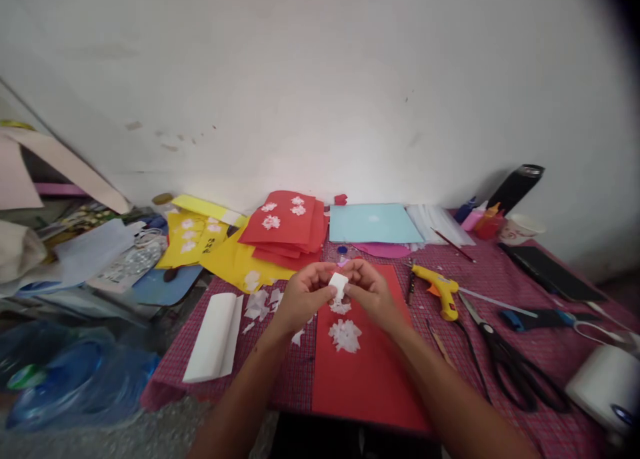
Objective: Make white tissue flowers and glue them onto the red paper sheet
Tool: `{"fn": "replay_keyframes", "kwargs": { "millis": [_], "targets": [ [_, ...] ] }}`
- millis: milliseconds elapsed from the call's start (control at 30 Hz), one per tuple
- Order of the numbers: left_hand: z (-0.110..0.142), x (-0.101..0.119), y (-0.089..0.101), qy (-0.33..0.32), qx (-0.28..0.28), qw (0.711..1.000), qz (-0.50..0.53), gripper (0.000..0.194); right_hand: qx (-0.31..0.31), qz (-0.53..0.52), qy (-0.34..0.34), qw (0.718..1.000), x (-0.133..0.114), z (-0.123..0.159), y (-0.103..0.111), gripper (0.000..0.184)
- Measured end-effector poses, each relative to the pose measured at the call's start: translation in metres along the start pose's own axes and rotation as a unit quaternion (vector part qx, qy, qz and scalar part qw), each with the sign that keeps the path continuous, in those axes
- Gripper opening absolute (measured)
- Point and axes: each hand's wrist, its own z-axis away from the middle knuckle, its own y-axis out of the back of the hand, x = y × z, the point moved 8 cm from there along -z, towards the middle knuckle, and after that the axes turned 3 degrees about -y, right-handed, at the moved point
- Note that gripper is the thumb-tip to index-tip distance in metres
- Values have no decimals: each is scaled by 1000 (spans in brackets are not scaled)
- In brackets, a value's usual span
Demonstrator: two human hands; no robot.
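Between the fingertips of my left hand (311, 290) and my right hand (369, 290) is a small folded piece of white paper (339, 284). Both hands pinch it, one from each side. Beneath them lies a red sheet of paper (365, 386) on the table. A white paper flower (345, 336) rests on that sheet, just below my hands. Part of another white paper flower (341, 307) shows under the folded piece, partly hidden by it. Torn white paper scraps (257, 304) are scattered left of my left hand.
Left is a folded white sheet (213, 339). Red cards with white flowers (285, 220) and yellow papers (225, 256) lie behind it. On the right are a yellow glue gun (443, 289), black scissors (515, 366), a black phone-like slab (553, 272) and a paper cup (520, 229). A blue sheet (375, 224) lies behind.
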Motion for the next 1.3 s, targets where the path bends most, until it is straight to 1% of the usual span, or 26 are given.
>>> {"fn": "replay_keyframes", "kwargs": {
  "millis": [133,233,300,367,467,533,667,767,933,1033,1133,1233,1300],
  "targets": [
    [-10,-2,4,-22,39,998,-49,35,41,9,21,999,-4,-1,4,22],
    [-10,-4,9,-34,64,995,-68,28,91,61,60,992,-5,2,9,20],
    [-8,-4,11,-39,71,993,-87,23,110,105,81,985,-4,4,10,18],
    [-6,-3,11,-44,72,991,-101,21,115,138,90,980,0,5,10,18],
    [-4,-3,8,-43,61,993,-93,24,115,160,77,977,3,3,10,15],
    [-3,-3,6,-38,55,994,-85,27,109,150,58,981,5,2,9,13],
    [-2,-6,7,-37,55,994,-90,29,86,125,37,988,4,0,4,16],
    [-2,-8,8,-40,47,993,-100,28,82,139,47,986,2,1,4,15],
    [-2,-9,9,-32,38,991,-125,26,95,176,65,978,1,1,7,8],
    [-2,-9,10,-25,48,989,-136,19,101,219,82,967,-2,2,6,3],
    [-2,-11,14,-20,70,989,-125,20,106,279,110,948,-9,5,2,4],
    [-3,-16,19,-7,98,992,-85,21,159,316,123,927,-16,11,4,8],
    [-3,-19,23,-5,121,991,-60,23,188,339,130,913,-20,15,3,16]
  ]
}}
